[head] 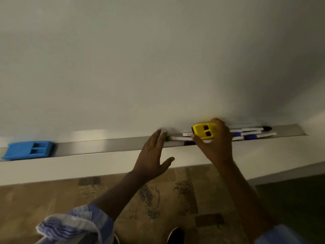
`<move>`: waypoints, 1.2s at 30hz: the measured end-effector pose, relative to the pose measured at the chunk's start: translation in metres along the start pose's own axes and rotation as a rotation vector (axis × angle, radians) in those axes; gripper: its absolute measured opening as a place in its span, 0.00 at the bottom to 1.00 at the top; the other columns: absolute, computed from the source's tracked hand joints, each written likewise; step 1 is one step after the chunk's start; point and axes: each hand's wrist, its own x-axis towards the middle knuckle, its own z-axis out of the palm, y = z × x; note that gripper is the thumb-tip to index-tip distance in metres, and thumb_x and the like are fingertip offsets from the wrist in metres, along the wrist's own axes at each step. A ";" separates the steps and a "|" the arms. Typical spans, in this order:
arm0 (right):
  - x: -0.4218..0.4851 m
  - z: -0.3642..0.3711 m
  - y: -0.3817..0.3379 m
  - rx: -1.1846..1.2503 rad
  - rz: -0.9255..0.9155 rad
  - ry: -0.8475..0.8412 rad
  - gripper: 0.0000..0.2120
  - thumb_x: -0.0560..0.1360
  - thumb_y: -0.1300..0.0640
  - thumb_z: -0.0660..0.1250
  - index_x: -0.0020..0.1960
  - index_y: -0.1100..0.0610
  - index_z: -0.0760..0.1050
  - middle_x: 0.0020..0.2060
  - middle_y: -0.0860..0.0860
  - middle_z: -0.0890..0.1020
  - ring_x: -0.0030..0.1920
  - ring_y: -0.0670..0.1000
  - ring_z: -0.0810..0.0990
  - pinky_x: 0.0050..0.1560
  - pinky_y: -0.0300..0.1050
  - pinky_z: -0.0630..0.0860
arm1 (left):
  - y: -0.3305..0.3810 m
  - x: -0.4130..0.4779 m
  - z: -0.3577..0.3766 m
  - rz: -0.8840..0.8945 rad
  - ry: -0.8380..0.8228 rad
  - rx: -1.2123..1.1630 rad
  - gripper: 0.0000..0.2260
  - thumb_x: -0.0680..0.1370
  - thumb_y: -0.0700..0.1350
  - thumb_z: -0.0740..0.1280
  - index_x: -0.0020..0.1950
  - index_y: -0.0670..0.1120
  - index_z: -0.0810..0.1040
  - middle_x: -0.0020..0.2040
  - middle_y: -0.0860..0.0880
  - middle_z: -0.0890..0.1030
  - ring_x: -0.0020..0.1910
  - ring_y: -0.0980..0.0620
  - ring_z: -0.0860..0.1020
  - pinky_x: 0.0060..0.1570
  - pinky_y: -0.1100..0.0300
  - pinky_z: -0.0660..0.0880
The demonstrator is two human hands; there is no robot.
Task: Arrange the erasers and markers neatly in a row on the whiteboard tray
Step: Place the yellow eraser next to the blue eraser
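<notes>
- The right hand (217, 143) is gripping the yellow eraser (204, 131) across its width, thumb on the near edge and fingers (218, 121) curling over the far edge, above the markers (253, 133) jumbled at the right of the tray (105, 147)
- The left hand (153, 155) is hovering open, its fingers straight, by the green-capped marker (177, 138)
- The blue eraser (29, 150) is lying well apart at the tray's left
- Both erasers are looking like light, rigid plastic, best pinched by the long sides; markers are likely to roll, so are best taken mid-barrel

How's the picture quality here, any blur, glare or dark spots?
Head view: dim overall, corners darker; pale glare on the tray right of the blue eraser; left hand fingers motion-blurred; tray edge bows from wide-angle distortion; yellow eraser in the right hand looks fairly sharp.
</notes>
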 end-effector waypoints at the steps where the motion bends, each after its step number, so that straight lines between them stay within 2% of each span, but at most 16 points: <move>1: -0.010 0.013 -0.019 0.026 -0.006 -0.028 0.36 0.63 0.39 0.77 0.63 0.57 0.71 0.56 0.55 0.78 0.56 0.57 0.76 0.54 0.53 0.76 | 0.005 0.004 -0.008 0.033 0.029 0.003 0.42 0.77 0.63 0.67 0.82 0.47 0.51 0.81 0.44 0.57 0.80 0.46 0.57 0.75 0.54 0.59; 3: -0.028 0.038 -0.054 0.058 -0.031 -0.079 0.40 0.62 0.42 0.79 0.68 0.55 0.67 0.60 0.54 0.76 0.60 0.56 0.73 0.57 0.52 0.75 | 0.012 0.014 -0.025 0.084 0.056 0.000 0.43 0.74 0.60 0.71 0.81 0.46 0.54 0.80 0.43 0.60 0.79 0.45 0.59 0.74 0.55 0.60; 4: -0.035 0.048 -0.069 0.060 -0.048 -0.108 0.41 0.62 0.45 0.80 0.69 0.55 0.66 0.62 0.54 0.75 0.61 0.55 0.73 0.59 0.52 0.74 | 0.013 0.018 -0.034 0.101 0.060 -0.003 0.43 0.72 0.56 0.73 0.81 0.45 0.57 0.79 0.41 0.63 0.77 0.43 0.62 0.73 0.53 0.63; 5: -0.039 0.056 -0.082 0.067 -0.063 -0.134 0.42 0.62 0.48 0.80 0.70 0.55 0.65 0.63 0.54 0.75 0.62 0.56 0.73 0.61 0.52 0.74 | 0.013 0.021 -0.042 0.110 0.058 -0.001 0.41 0.71 0.50 0.74 0.79 0.43 0.60 0.76 0.40 0.67 0.73 0.41 0.67 0.71 0.49 0.68; 7: -0.043 0.067 -0.102 0.094 -0.080 -0.151 0.40 0.61 0.55 0.78 0.69 0.56 0.66 0.62 0.54 0.76 0.62 0.57 0.74 0.62 0.53 0.73 | 0.008 0.021 -0.060 0.117 0.055 0.017 0.33 0.70 0.43 0.73 0.74 0.41 0.69 0.66 0.40 0.76 0.60 0.39 0.76 0.58 0.44 0.76; 8: -0.043 0.071 -0.110 0.102 -0.086 -0.152 0.38 0.62 0.55 0.77 0.69 0.55 0.66 0.61 0.54 0.76 0.61 0.57 0.74 0.62 0.54 0.73 | 0.002 0.019 -0.067 0.120 0.057 0.020 0.29 0.71 0.43 0.71 0.72 0.40 0.72 0.61 0.40 0.78 0.54 0.40 0.77 0.53 0.45 0.76; 10: -0.046 0.075 -0.122 0.121 -0.122 -0.174 0.37 0.63 0.52 0.74 0.69 0.53 0.66 0.60 0.52 0.76 0.60 0.55 0.74 0.60 0.52 0.74 | -0.010 0.011 -0.080 0.133 0.065 0.018 0.24 0.74 0.45 0.68 0.69 0.40 0.74 0.56 0.41 0.78 0.50 0.41 0.76 0.50 0.46 0.75; 14: -0.062 0.088 -0.135 0.241 -0.174 -0.224 0.36 0.67 0.38 0.70 0.71 0.48 0.64 0.64 0.47 0.73 0.62 0.47 0.72 0.60 0.42 0.73 | -0.041 -0.008 -0.100 0.127 0.109 -0.035 0.27 0.73 0.41 0.73 0.71 0.40 0.73 0.58 0.43 0.77 0.52 0.43 0.76 0.51 0.48 0.75; 16: -0.070 0.100 -0.134 0.272 -0.163 -0.184 0.36 0.70 0.34 0.68 0.71 0.51 0.65 0.67 0.48 0.73 0.65 0.48 0.72 0.62 0.41 0.72 | -0.061 -0.019 -0.112 0.108 0.136 -0.085 0.26 0.76 0.44 0.73 0.72 0.39 0.72 0.61 0.43 0.77 0.55 0.45 0.75 0.54 0.51 0.75; 19: -0.075 0.119 -0.136 0.316 0.102 -0.234 0.35 0.73 0.39 0.68 0.74 0.52 0.63 0.71 0.51 0.72 0.69 0.52 0.72 0.63 0.44 0.72 | -0.090 -0.037 -0.129 0.062 0.141 -0.126 0.25 0.76 0.43 0.73 0.71 0.39 0.72 0.63 0.42 0.76 0.57 0.44 0.75 0.56 0.49 0.75; 21: -0.077 0.135 -0.144 0.376 0.224 -0.332 0.29 0.76 0.43 0.68 0.73 0.51 0.66 0.68 0.50 0.76 0.67 0.52 0.75 0.58 0.39 0.72 | -0.108 -0.048 -0.138 0.027 0.134 -0.131 0.24 0.74 0.42 0.73 0.70 0.39 0.73 0.62 0.42 0.77 0.58 0.43 0.75 0.56 0.47 0.75; 23: -0.080 0.151 -0.155 0.403 0.226 -0.362 0.20 0.77 0.46 0.67 0.67 0.50 0.73 0.62 0.49 0.81 0.61 0.50 0.79 0.50 0.31 0.71 | -0.126 -0.057 -0.147 -0.003 0.118 -0.105 0.24 0.74 0.43 0.72 0.69 0.39 0.74 0.62 0.42 0.77 0.58 0.42 0.76 0.56 0.47 0.75; 25: -0.083 0.163 -0.169 0.418 0.221 -0.354 0.16 0.78 0.49 0.67 0.64 0.51 0.76 0.58 0.49 0.82 0.55 0.47 0.79 0.45 0.28 0.70 | -0.143 -0.066 -0.154 -0.046 0.097 -0.062 0.25 0.72 0.42 0.73 0.69 0.41 0.74 0.62 0.42 0.78 0.60 0.42 0.76 0.57 0.46 0.74; 30: -0.094 0.195 -0.197 0.355 0.187 -0.391 0.14 0.78 0.54 0.67 0.62 0.56 0.78 0.57 0.53 0.81 0.53 0.48 0.79 0.49 0.35 0.71 | -0.181 -0.084 -0.164 -0.133 0.038 0.073 0.24 0.71 0.39 0.75 0.67 0.41 0.76 0.62 0.39 0.76 0.57 0.38 0.75 0.55 0.47 0.75; 33: -0.099 0.214 -0.214 0.294 0.140 -0.419 0.14 0.77 0.55 0.67 0.61 0.56 0.79 0.57 0.54 0.81 0.49 0.46 0.77 0.46 0.33 0.69 | -0.193 -0.092 -0.160 -0.170 0.004 0.103 0.22 0.73 0.37 0.74 0.67 0.38 0.75 0.64 0.36 0.74 0.60 0.35 0.74 0.58 0.43 0.76; 36: -0.099 0.227 -0.227 0.272 0.163 -0.383 0.13 0.77 0.56 0.66 0.61 0.56 0.79 0.56 0.55 0.79 0.47 0.50 0.79 0.49 0.38 0.72 | -0.198 -0.097 -0.154 -0.193 0.007 0.112 0.23 0.75 0.37 0.72 0.70 0.38 0.73 0.67 0.36 0.72 0.63 0.36 0.72 0.61 0.42 0.76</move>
